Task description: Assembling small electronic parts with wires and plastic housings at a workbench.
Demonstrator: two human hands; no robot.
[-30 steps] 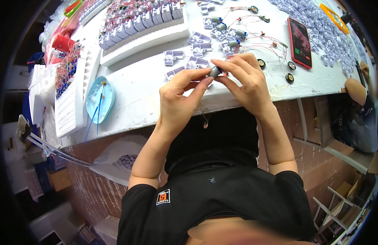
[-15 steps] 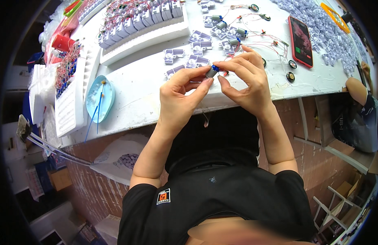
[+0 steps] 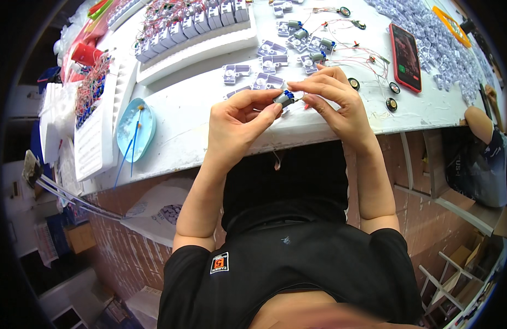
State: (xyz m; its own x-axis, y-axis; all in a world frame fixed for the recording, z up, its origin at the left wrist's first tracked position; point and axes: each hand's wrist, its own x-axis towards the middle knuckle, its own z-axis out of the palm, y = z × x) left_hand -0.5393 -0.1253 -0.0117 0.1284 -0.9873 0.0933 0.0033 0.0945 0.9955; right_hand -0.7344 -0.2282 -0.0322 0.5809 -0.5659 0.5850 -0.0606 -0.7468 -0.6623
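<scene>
Between the thumb and fingers of my left hand (image 3: pixel 234 129) is a small silver motor (image 3: pixel 284 99) with a blue end cap, held just above the front of the white table. My right hand (image 3: pixel 346 107) is close beside its blue end, fingers curled toward the thumb. Something thin, perhaps a wire, runs from the motor to those fingertips, too small to make out. Beyond my hands lie pale translucent plastic housings (image 3: pixel 267 81). Several other housings (image 3: pixel 314 57) hold motors. Red wires (image 3: pixel 368 59) with small round black speakers (image 3: pixel 392 104) spread to the right.
A white foam tray (image 3: pixel 207 56) of wired housings stands at back left. Nearer are a light blue dish (image 3: pixel 146 131) with blue sticks and a red spool (image 3: pixel 84 55). A red-cased phone (image 3: pixel 405 57) lies right, before a heap of housings (image 3: pixel 442 52). Another person's arm (image 3: pixel 478 122) rests at far right.
My right hand has drawn back slightly to the right from the motor, its thumb now nearer the other fingers. The motor has tilted in my left hand, showing more of its blue cap.
</scene>
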